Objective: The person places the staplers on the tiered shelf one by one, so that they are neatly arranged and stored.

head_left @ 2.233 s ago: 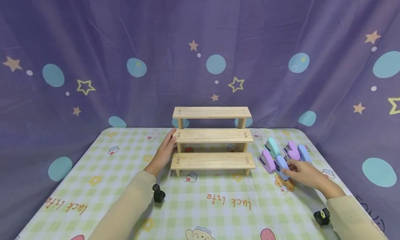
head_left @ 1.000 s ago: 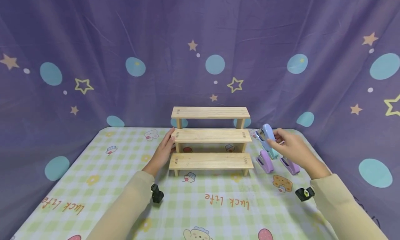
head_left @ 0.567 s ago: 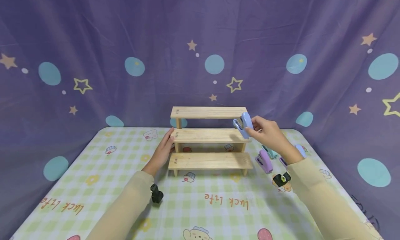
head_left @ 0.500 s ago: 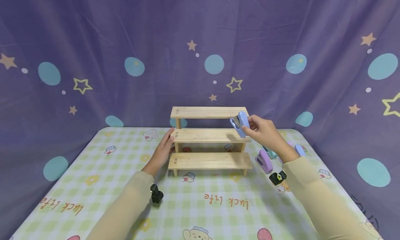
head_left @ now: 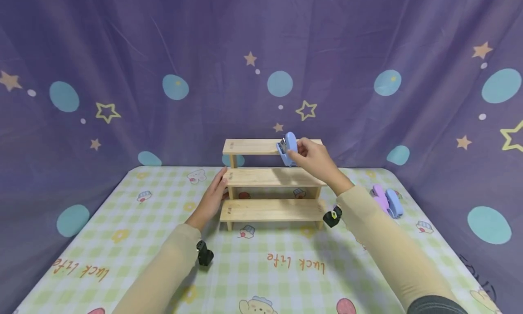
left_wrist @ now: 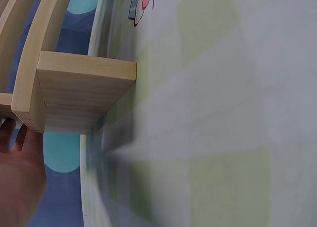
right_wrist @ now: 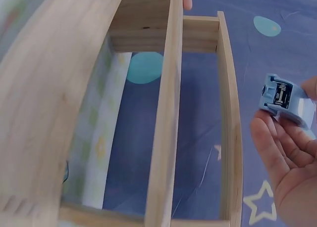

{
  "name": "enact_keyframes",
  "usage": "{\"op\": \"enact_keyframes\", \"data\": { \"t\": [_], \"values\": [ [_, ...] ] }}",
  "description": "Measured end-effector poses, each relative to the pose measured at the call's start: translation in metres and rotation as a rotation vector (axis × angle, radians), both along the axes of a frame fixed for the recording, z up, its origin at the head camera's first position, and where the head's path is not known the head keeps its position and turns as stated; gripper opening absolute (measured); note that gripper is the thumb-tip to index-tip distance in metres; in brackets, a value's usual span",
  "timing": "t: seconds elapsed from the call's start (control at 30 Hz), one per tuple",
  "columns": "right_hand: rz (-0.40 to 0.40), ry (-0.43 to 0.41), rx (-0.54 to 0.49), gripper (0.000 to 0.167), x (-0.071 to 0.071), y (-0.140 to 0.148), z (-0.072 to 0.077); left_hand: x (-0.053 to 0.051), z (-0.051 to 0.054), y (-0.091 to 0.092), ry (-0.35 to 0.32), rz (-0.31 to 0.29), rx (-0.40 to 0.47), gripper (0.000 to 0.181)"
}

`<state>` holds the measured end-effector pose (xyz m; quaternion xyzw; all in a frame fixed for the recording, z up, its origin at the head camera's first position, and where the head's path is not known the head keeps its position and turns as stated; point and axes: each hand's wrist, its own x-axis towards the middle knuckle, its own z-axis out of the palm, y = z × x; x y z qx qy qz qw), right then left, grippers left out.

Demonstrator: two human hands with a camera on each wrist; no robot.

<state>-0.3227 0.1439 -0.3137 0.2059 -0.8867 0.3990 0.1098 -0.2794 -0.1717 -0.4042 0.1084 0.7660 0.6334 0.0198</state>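
Observation:
A three-tier wooden shelf (head_left: 269, 177) stands mid-table. My left hand (head_left: 210, 197) rests against the left end of its middle tier, fingers extended; in the left wrist view that hand (left_wrist: 22, 182) touches the end of a board. My right hand (head_left: 320, 162) pinches a light blue stapler (head_left: 291, 143) between thumb and fingers, in front of the top tier and above the middle one. The right wrist view has the stapler (right_wrist: 292, 102) apart from the boards. Farther right lie a purple stapler (head_left: 380, 197) and another blue stapler (head_left: 394, 202).
My right forearm (head_left: 380, 232) mostly hides the other staplers beside the shelf. A checked cloth (head_left: 163, 241) covers the table. Behind it hangs a purple curtain (head_left: 229, 100). Black wrist cameras (head_left: 205, 254) sit under both wrists.
My right hand has picked the blue stapler up from the group at right and carried it left and up to the upper tiers. The left hand stays at the shelf.

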Motion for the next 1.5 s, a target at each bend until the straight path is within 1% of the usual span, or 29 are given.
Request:
{"op": "enact_keyframes", "data": {
  "t": [0.07,0.17,0.23,0.3,0.33,0.47,0.57,0.7,0.8,0.9,1.1,1.2,1.37,1.5],
  "values": [
    [0.008,-0.024,-0.019,0.031,-0.005,-0.007,0.003,-0.001,-0.001,0.000,-0.001,-0.001,0.008,0.055],
    [0.028,-0.057,-0.049,0.032,-0.012,-0.019,0.006,-0.007,-0.011,-0.002,0.017,0.008,-0.006,0.056],
    [0.039,-0.067,-0.065,0.033,-0.016,-0.027,0.009,-0.009,-0.012,-0.002,0.004,0.019,-0.014,0.056],
    [0.048,-0.076,-0.073,0.033,-0.021,-0.035,0.011,-0.014,-0.021,-0.005,0.018,0.030,-0.026,0.057],
    [0.050,-0.080,-0.076,0.034,-0.022,-0.038,0.011,-0.014,-0.022,-0.005,0.020,0.028,-0.024,0.058],
    [0.045,-0.071,-0.056,0.034,-0.030,-0.051,0.014,-0.015,-0.023,-0.005,0.024,0.031,-0.015,0.058],
    [0.035,-0.043,-0.031,0.034,-0.036,-0.059,0.014,-0.015,-0.022,-0.006,0.028,0.035,-0.017,0.057],
    [0.020,-0.027,-0.018,0.035,-0.043,-0.069,0.013,-0.013,-0.021,-0.006,0.030,0.049,-0.042,0.056],
    [0.010,-0.050,-0.039,0.036,-0.046,-0.075,0.013,-0.012,-0.022,-0.005,0.035,0.055,-0.048,0.055],
    [0.000,-0.059,-0.051,0.036,-0.048,-0.081,0.013,-0.013,-0.023,-0.005,0.041,0.047,-0.040,0.056],
    [-0.016,-0.017,-0.019,0.036,-0.051,-0.087,0.012,-0.015,-0.023,-0.004,0.032,0.039,-0.031,0.056],
    [-0.030,-0.032,-0.043,0.038,-0.052,-0.088,0.010,-0.016,-0.023,-0.004,0.026,0.042,-0.035,0.057],
    [-0.056,-0.097,-0.111,0.040,-0.053,-0.087,0.006,-0.016,-0.024,-0.005,0.021,0.048,-0.039,0.056],
    [-0.067,-0.090,-0.128,0.040,-0.054,-0.087,0.005,-0.016,-0.024,-0.005,0.021,0.047,-0.037,0.057]
  ]
}}
